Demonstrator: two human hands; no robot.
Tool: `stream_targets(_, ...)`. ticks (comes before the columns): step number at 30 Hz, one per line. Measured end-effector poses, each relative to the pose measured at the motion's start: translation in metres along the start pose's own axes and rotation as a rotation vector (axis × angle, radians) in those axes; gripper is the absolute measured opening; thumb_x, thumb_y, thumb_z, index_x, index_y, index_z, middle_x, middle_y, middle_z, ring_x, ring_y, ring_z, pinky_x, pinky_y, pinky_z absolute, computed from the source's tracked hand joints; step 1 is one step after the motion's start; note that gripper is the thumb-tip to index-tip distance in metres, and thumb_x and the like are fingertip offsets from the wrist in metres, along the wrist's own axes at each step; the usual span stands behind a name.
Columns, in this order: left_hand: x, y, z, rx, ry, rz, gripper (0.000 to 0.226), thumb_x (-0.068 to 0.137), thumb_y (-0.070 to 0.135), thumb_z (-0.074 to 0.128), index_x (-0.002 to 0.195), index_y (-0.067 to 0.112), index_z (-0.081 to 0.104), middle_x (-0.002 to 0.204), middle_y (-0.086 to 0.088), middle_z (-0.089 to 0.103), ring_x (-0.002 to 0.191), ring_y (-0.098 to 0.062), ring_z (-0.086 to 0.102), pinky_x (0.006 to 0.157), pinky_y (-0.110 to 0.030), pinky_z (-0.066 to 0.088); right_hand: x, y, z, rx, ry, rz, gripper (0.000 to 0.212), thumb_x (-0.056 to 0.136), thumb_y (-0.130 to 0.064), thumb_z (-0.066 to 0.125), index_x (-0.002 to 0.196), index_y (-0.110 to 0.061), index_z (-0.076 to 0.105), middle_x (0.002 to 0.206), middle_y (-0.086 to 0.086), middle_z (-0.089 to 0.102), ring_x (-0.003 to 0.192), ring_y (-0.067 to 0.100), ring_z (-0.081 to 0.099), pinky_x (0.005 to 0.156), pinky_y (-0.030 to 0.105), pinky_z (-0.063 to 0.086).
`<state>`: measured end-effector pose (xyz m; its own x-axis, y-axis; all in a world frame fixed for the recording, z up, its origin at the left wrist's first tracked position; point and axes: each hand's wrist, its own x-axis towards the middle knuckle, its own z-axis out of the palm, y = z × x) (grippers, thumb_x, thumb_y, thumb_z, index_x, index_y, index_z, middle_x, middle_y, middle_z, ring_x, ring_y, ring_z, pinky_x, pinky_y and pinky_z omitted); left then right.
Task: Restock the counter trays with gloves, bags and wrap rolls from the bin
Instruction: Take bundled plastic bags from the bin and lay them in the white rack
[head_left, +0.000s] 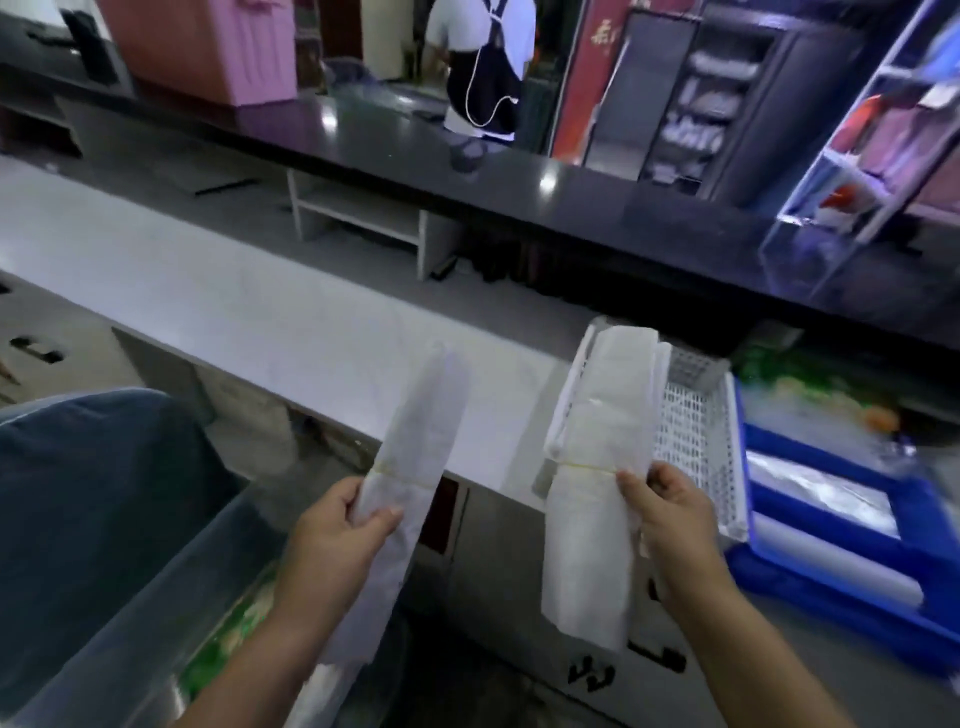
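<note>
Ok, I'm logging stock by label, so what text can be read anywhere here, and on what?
Nothing can be quoted.
Red banner: yellow characters, too blurred to read.
Dark board: white lettering, too blurred to read.
Narrow white bundle in the left hand: no print shows.
Wide white bundle in the right hand: no print shows.

REF perforated tray (696, 431) on worktop (234, 312) | just right: solid trays (769, 571) holding rolls (831, 558) | behind: raised counter (519, 192) | well left, nearer: bin (104, 519)
</note>
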<state>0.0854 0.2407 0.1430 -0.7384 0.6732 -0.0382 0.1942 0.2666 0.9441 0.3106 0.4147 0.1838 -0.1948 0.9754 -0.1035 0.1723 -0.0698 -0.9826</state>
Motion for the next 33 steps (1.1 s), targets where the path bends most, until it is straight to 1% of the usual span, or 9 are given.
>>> stream_targets(2, 0.01, 0.021, 0.026, -0.015, -0.037, 0.054, 0.013, 0.079, 0.017, 0.07, 0.074, 0.028, 0.065, 0.073, 0.014, 0.07, 0.06, 0.003, 0.062, 0.048, -0.01, 0.045, 0.019, 0.001, -0.025, 0.048, 0.06, 0.025, 0.003, 0.088, -0.015, 0.062, 0.089, -0.014, 0.064, 0.084, 0.003, 0.071, 0.074, 0.017, 0.067, 0.063, 0.031, 0.055)
stream_targets(7, 0.038, 0.069, 0.095, -0.031, -0.127, 0.127, 0.02, 0.079, 0.013, 0.071, 0.077, 0.032, 0.065, 0.075, 0.004, 0.071, 0.061, -0.005, 0.064, 0.052, -0.017, 0.051, 0.084, 0.004, -0.082, 0.05, 0.164, 0.021, 0.007, 0.087, -0.018, 0.064, 0.083, -0.013, 0.062, 0.085, 0.006, 0.069, 0.072, 0.017, 0.063, 0.06, 0.029, 0.05)
stream_targets(12, 0.071, 0.109, 0.165, -0.03, -0.104, 0.161, 0.017, 0.077, 0.016, 0.072, 0.075, 0.032, 0.065, 0.071, 0.008, 0.07, 0.061, -0.001, 0.063, 0.048, -0.009, 0.046, 0.166, 0.01, -0.114, -0.069, 0.169, 0.044, 0.018, 0.087, -0.023, 0.064, 0.088, -0.006, 0.058, 0.087, 0.013, 0.066, 0.079, 0.028, 0.063, 0.072, 0.044, 0.053)
stream_targets(16, 0.092, 0.13, 0.204, -0.06, -0.092, 0.16, 0.013, 0.078, 0.02, 0.071, 0.076, 0.031, 0.065, 0.073, 0.008, 0.07, 0.064, -0.002, 0.063, 0.05, -0.011, 0.047, 0.212, 0.013, -0.114, -0.198, 0.19, 0.024, 0.012, 0.087, -0.021, 0.063, 0.084, -0.015, 0.054, 0.078, 0.004, 0.061, 0.074, 0.022, 0.058, 0.062, 0.033, 0.047)
stream_targets(18, 0.1, 0.136, 0.218, -0.072, -0.094, 0.159, 0.013, 0.078, 0.02, 0.071, 0.076, 0.031, 0.065, 0.073, 0.008, 0.07, 0.064, -0.002, 0.064, 0.051, -0.01, 0.047, 0.222, 0.015, -0.108, -0.273, 0.189, 0.008, 0.013, 0.088, -0.021, 0.061, 0.09, -0.02, 0.049, 0.078, -0.004, 0.058, 0.071, 0.013, 0.056, 0.055, 0.027, 0.041)
stream_targets(21, 0.112, 0.142, 0.232, -0.06, -0.083, 0.155, 0.012, 0.079, 0.022, 0.07, 0.075, 0.032, 0.064, 0.073, 0.011, 0.07, 0.062, 0.0, 0.063, 0.048, -0.008, 0.045, 0.226, 0.022, -0.098, -0.364, 0.144, -0.002, 0.023, 0.09, -0.019, 0.056, 0.109, -0.021, 0.042, 0.08, -0.006, 0.057, 0.071, 0.011, 0.056, 0.059, 0.033, 0.047)
stream_targets(25, 0.135, 0.144, 0.244, -0.044, -0.076, 0.138, 0.01, 0.08, 0.024, 0.07, 0.074, 0.029, 0.063, 0.072, 0.01, 0.07, 0.06, -0.001, 0.063, 0.047, -0.01, 0.045, 0.224, 0.03, -0.092, -0.552, 0.042, -0.021, 0.033, 0.093, -0.014, 0.048, 0.122, -0.022, 0.036, 0.105, 0.002, 0.059, 0.082, 0.02, 0.06, 0.064, 0.033, 0.048)
stream_targets(30, 0.165, 0.149, 0.251, -0.076, -0.127, 0.135, 0.009, 0.08, 0.023, 0.071, 0.077, 0.028, 0.064, 0.072, 0.006, 0.07, 0.059, -0.005, 0.064, 0.05, -0.018, 0.052, 0.227, 0.025, -0.089, -1.22, 0.083, -0.248, 0.04, 0.084, 0.0, 0.053, 0.118, -0.018, 0.043, 0.124, 0.006, 0.044, 0.101, 0.022, 0.048, 0.082, 0.031, 0.049)
stream_targets(33, 0.181, 0.154, 0.251, -0.089, -0.159, 0.131, 0.007, 0.079, 0.024, 0.071, 0.079, 0.027, 0.065, 0.075, 0.005, 0.071, 0.063, -0.011, 0.066, 0.057, -0.03, 0.056, 0.229, 0.029, -0.08, -1.201, -0.043, -0.226, 0.044, 0.089, -0.012, 0.052, 0.131, -0.018, 0.039, 0.146, 0.008, 0.03, 0.126, 0.027, 0.034, 0.101, 0.034, 0.036)
